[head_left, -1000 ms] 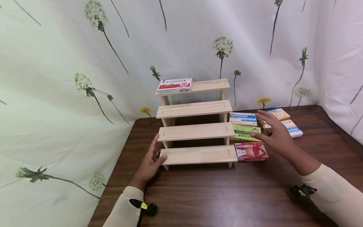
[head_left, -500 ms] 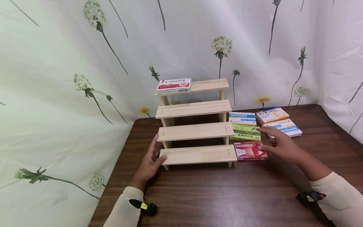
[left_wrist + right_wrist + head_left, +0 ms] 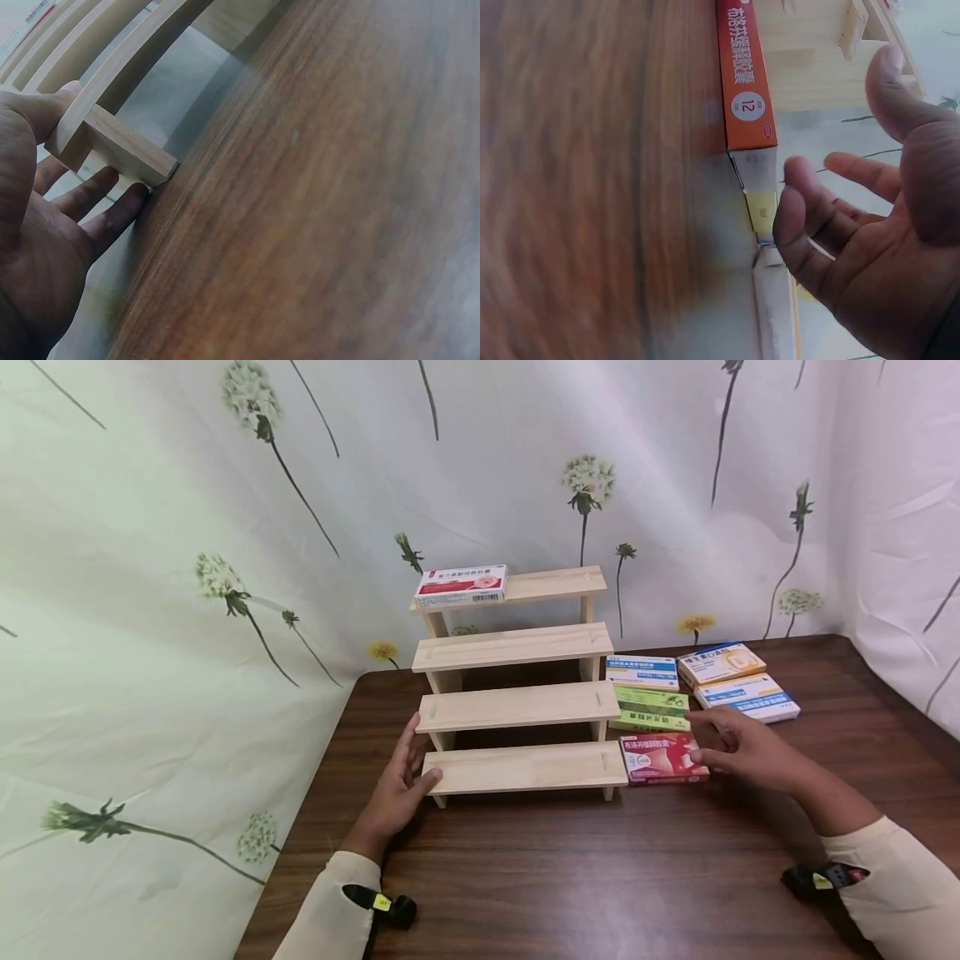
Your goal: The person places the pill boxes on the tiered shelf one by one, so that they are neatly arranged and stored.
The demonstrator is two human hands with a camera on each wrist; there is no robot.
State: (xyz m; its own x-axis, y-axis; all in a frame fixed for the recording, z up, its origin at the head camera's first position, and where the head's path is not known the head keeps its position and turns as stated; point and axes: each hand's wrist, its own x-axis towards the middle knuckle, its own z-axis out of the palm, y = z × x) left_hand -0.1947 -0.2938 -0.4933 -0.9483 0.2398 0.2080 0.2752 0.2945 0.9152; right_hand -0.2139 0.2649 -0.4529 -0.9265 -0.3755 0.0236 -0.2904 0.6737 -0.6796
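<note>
Presumably for steadiness, grips wooden rack (image 3: 525,706) mid-frame with left hand (image 3: 393,789), holding right hand (image 3: 761,758) wide-fingered beside red box (image 3: 658,758), right of centre.

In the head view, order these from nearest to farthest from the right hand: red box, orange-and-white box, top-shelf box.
1. Red box, just left of the right hand.
2. Orange-and-white box, farther back on the table.
3. Top-shelf box, far left, up on the stand.
</note>
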